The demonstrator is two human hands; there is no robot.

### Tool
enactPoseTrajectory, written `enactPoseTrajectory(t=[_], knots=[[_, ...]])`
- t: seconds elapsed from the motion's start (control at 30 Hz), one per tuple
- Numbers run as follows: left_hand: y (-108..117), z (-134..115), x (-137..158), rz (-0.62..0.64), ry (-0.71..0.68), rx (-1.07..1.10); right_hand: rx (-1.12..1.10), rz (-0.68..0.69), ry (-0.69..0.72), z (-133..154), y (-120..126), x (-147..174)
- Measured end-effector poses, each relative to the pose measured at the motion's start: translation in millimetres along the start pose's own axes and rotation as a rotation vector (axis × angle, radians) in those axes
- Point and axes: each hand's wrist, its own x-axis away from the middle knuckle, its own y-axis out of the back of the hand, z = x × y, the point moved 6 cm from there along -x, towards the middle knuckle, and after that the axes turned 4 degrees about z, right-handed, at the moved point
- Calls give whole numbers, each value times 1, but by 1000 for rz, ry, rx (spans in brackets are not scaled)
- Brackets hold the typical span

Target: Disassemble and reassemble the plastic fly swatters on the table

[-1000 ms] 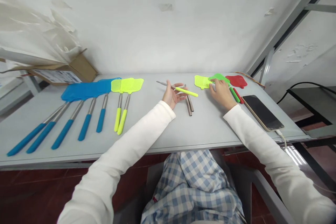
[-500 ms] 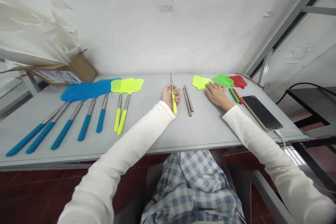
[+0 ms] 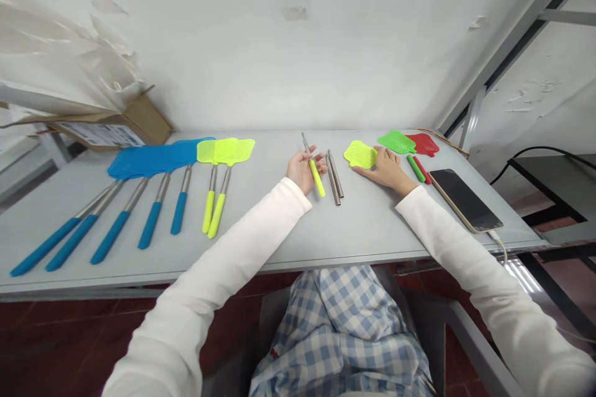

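Observation:
My left hand (image 3: 299, 172) holds a fly swatter handle (image 3: 317, 180) with a yellow-green grip and a thin metal rod pointing away from me. Its fingers curl loosely around it. On the right, my right hand (image 3: 389, 171) pinches a yellow-green mesh swatter head (image 3: 360, 154) by its edges, thumb at the near side. Between the hands lie two bare metal rods (image 3: 333, 180), side by side. Just beyond my right hand are a green swatter head (image 3: 396, 141) and a red swatter head (image 3: 424, 144), with a green grip (image 3: 416, 169) and a red grip (image 3: 422, 170) nearer me.
Several blue fly swatters (image 3: 153, 161) lie on the left of the grey table (image 3: 261, 223), next to two yellow-green fly swatters (image 3: 228, 150). A phone (image 3: 465, 200) with a cable rests at the right. A cardboard box (image 3: 144, 121) stands at the back left.
My right hand has closed on the yellow-green swatter head, turned it and drawn it slightly nearer. In my left hand the handle has tilted, its grip end swinging right.

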Motion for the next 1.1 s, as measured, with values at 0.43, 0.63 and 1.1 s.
enactPoseTrajectory(t=[0.43, 0.63, 1.1], knots=[[-15, -21, 6, 181, -298, -451, -138, -121, -70, -12, 6, -9], [-20, -28, 18, 190, -457, -738, -257, -266, 83, -6, 23, -9], [-3, -32, 7, 65, -513, -2020, -1131, -203, 48, -3, 24, -9]])
